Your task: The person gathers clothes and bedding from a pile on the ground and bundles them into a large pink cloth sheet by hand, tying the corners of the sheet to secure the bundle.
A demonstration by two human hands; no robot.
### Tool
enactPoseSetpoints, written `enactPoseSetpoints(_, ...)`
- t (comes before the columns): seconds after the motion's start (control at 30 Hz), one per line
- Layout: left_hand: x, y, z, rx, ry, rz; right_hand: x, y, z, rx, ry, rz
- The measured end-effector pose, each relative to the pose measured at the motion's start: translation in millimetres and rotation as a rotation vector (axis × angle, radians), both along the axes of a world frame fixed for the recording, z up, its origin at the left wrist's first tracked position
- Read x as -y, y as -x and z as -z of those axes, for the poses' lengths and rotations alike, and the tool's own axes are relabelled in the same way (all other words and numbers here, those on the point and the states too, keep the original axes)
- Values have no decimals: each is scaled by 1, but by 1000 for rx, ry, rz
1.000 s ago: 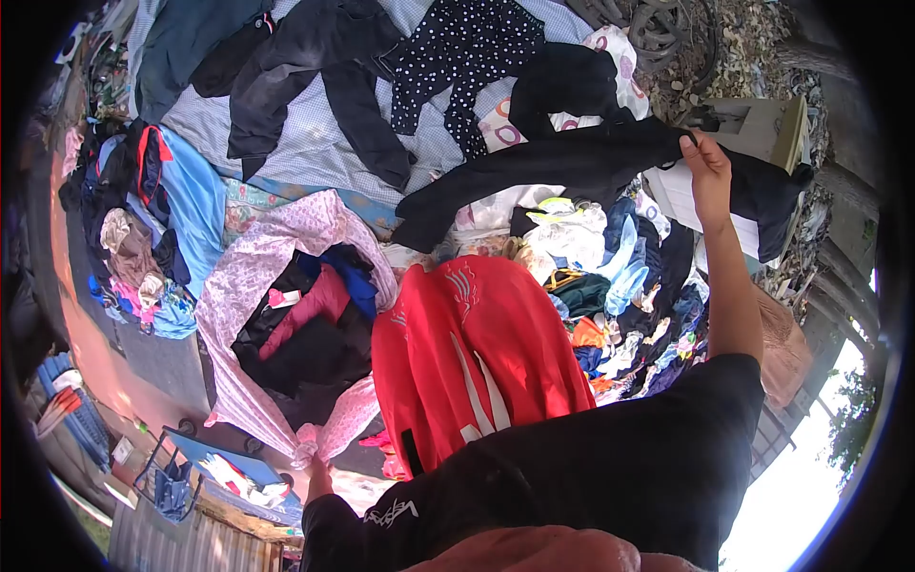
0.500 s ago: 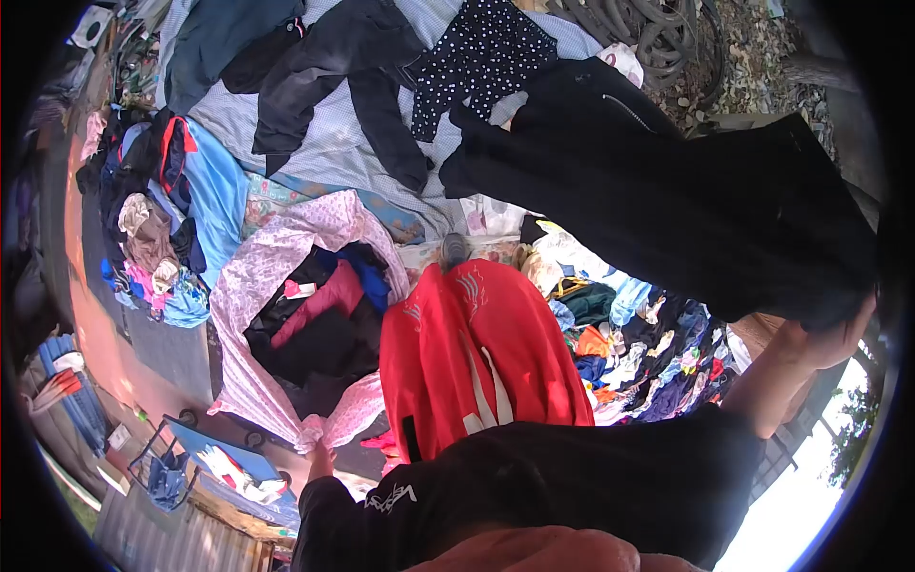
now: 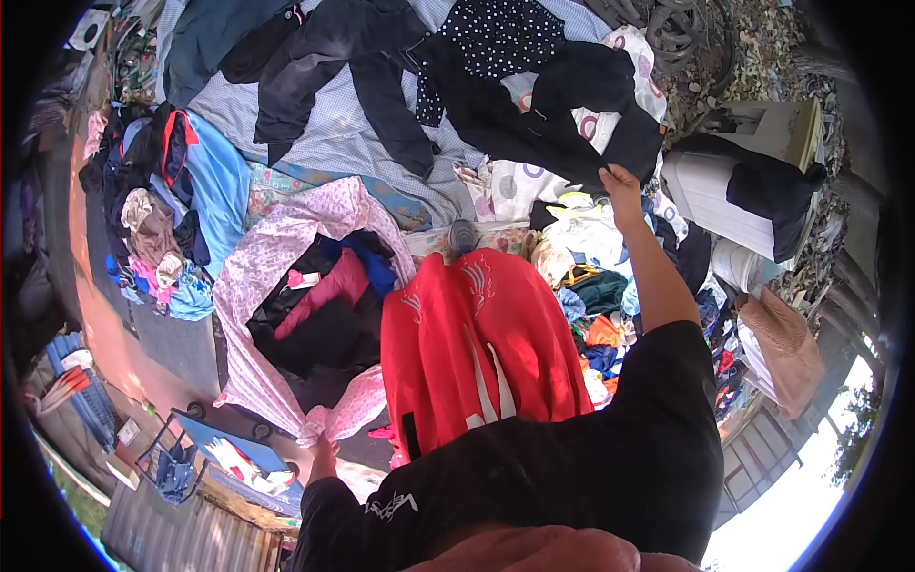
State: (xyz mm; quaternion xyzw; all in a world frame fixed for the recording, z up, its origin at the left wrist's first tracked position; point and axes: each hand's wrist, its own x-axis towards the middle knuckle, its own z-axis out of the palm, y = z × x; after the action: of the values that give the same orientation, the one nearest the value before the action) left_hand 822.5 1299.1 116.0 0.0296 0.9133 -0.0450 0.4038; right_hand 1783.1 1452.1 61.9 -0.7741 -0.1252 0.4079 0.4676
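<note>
My right hand (image 3: pixel 621 181) is closed on the edge of a black garment (image 3: pixel 543 129), which stretches away over the sheet and a black polka-dot cloth (image 3: pixel 500 38). Down at the lower left, my left hand (image 3: pixel 324 448) is closed on the gathered edge of a pink patterned cloth (image 3: pixel 262 276). That cloth forms an open ring around dark, blue and pink clothes (image 3: pixel 329 296). Red fabric (image 3: pixel 477 353) covers my legs, between the two hands.
Clothes are heaped at the left (image 3: pixel 157 219) and beyond the red fabric (image 3: pixel 600 276). A pale box (image 3: pixel 724 181) with black cloth on it stands at the right. More dark garments (image 3: pixel 329 67) lie on a checked sheet (image 3: pixel 229 119). A blue folding chair (image 3: pixel 229 443) is lower left.
My right hand has moved from the far right inward and forward. The black garment, spread wide before, now lies farther forward and bunched, uncovering the box. My left hand keeps its hold.
</note>
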Motion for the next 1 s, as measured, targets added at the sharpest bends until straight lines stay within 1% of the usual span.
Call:
enactPoseSetpoints(0.03,-4,-9,-4,-7,-15,6,-2,-5,13,-23,79,19)
enactPoseSetpoints(0.1,-7,-17,-12,-22,-41,19,-20,1,7,-9,60,42)
enactPoseSetpoints(0.13,-8,-19,-13,-24,-29,20,-28,3,-5,2,49,53)
enactPoseSetpoints(0.23,-8,-19,-12,-25,4,18,-41,-8,-49,-38,-59,-15)
enactPoseSetpoints(0.3,-9,-16,-12,-28,27,18,-41,-12,-104,-65,-156,-111)
enactPoseSetpoints(0.33,-10,-15,-12,-27,38,24,-47,-5,-152,-90,-224,-121)
enactPoseSetpoints(0.37,-11,-12,-10,-27,49,31,-39,-15,-178,-117,-314,-88)
enactPoseSetpoints(0.4,-11,-11,-9,-28,62,37,-42,-11,-230,-164,-420,-122)
enactPoseSetpoints(0.43,-10,-12,-11,-37,38,26,-36,-16,-262,-113,-521,-170)
enactPoseSetpoints(0.5,-10,-15,-12,-50,-7,4,-1,-43,-316,-179,-756,-326)
enactPoseSetpoints(0.57,-13,-21,-15,-50,7,11,30,-36,-369,-192,-914,-244)
enactPoseSetpoints(0.63,-13,-24,-16,-49,13,27,56,-27,-404,-234,-967,-52)
enactPoseSetpoints(0.67,-13,-24,-15,-46,10,42,70,-42,-399,-219,-948,54)
enactPoseSetpoints(0.73,-15,-20,-9,-36,34,65,113,-83,-366,-184,-911,269)
enactPoseSetpoints(0.8,-19,-27,-11,-15,14,53,128,-116,-297,-99,-726,434)
enactPoseSetpoints(0.83,-20,-28,-15,-9,8,47,121,-120,-263,-208,-703,347)
enactPoseSetpoints(0.87,-18,-25,-14,-22,3,44,100,-104,-240,-225,-662,229)
enactPoseSetpoints(0.9,-13,-20,-11,-36,-1,41,86,-98,-210,-182,-517,300)
enactPoseSetpoints(0.93,-11,-14,-10,-49,-3,41,93,-107,-164,-187,-485,263)
enactPoseSetpoints(1.0,-9,-8,-6,-67,14,91,89,-108,-87,-172,-248,334)
